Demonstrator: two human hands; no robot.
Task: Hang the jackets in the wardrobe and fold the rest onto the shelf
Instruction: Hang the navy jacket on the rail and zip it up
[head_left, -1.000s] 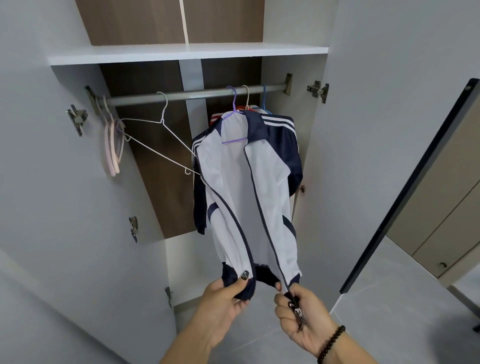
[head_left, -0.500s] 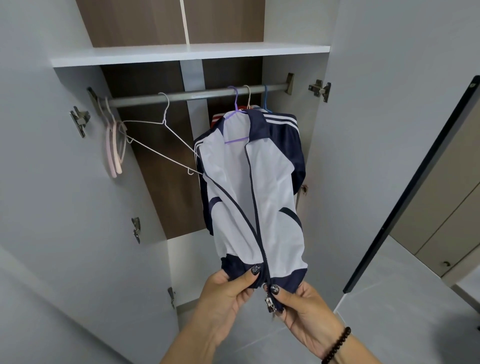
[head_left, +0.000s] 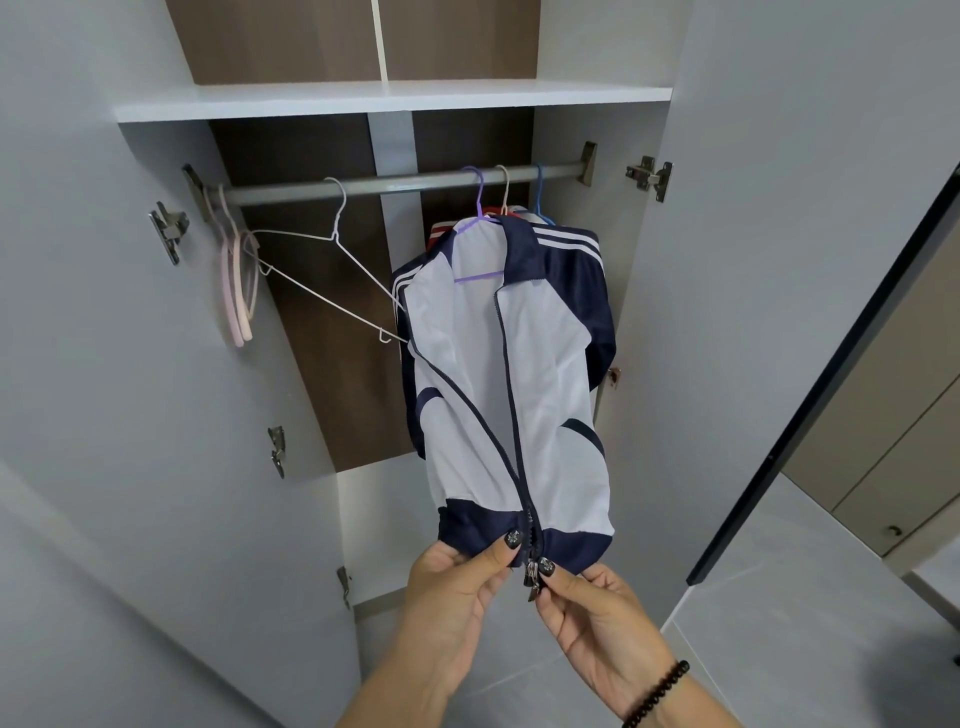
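A white and navy jacket is hanging in the middle of the frame on a purple hanger, which is hooking over the grey rail of the open wardrobe. The lower part of the jacket is being pulled forward, toward the bottom of the frame. The left hand is pinching the navy hem on the left side of the zipper, with the thumb lying on top of the cloth. The right hand is gripping the metal zipper pull at the bottom of the hem between thumb and fingers. A black bead bracelet is sitting on the right wrist, at the lower right.

Behind the jacket, two more hooks, one cream and one blue, are hanging on the rail, and a bit of red cloth is showing beside the collar. To the left of the jacket, a white wire hanger is hanging tilted, and its lower end is touching the jacket's left shoulder. At the far left end of the rail, pink hangers are hanging close to the side wall. A white shelf is running across the top of the frame above the rail. The wardrobe doors are standing open at both sides, and a grey tiled floor is showing at the lower right.
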